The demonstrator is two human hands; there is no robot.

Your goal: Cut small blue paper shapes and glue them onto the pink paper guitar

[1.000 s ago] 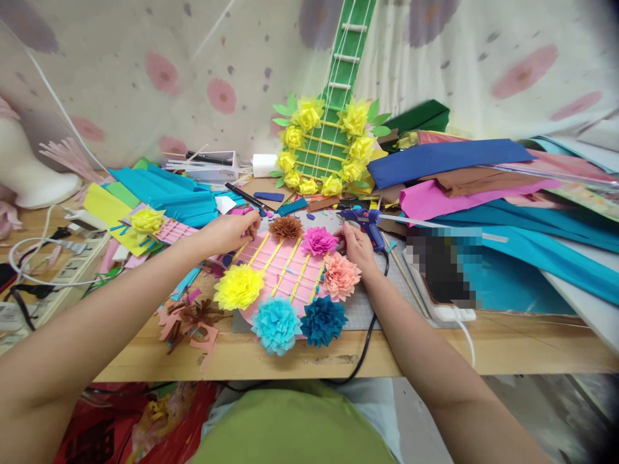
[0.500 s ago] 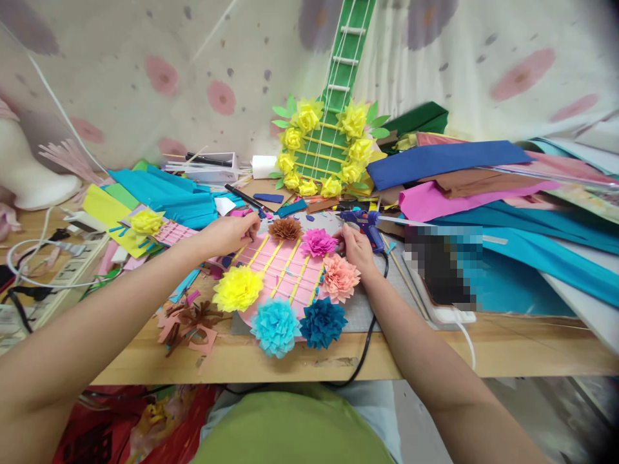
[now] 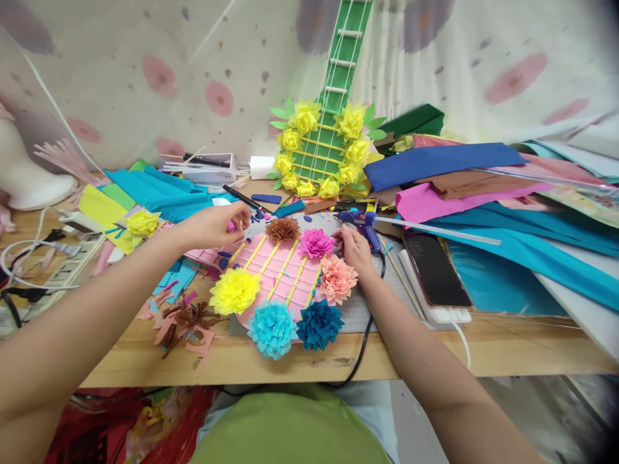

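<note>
A pink toy guitar [image 3: 271, 270] with yellow strips and pale strings lies flat in front of me, its neck pointing left. Tissue paper flowers ring its body: a yellow flower [image 3: 235, 291], a light blue flower [image 3: 273, 330], a dark blue flower [image 3: 320, 324], a salmon flower [image 3: 338, 280], a magenta flower [image 3: 316, 243] and a brown flower [image 3: 283, 229]. My left hand [image 3: 226, 223] hovers over the upper left edge, its bent fingers apart and empty. At the right edge, beside the magenta flower, the curled fingers of my right hand [image 3: 354, 248] hold the guitar; their tips are partly hidden.
Just beyond my right hand lies a blue glue gun [image 3: 363, 225] with its black cord. A green guitar [image 3: 322, 151] with yellow roses stands behind. Crepe paper sheets [image 3: 445, 161] and a phone [image 3: 438, 270] are on the right, paper scraps [image 3: 186, 322] on the left.
My left hand has lifted a little up and left from the guitar's edge, and its fingers have loosened. My right hand stays at the right edge. The view has shifted slightly.
</note>
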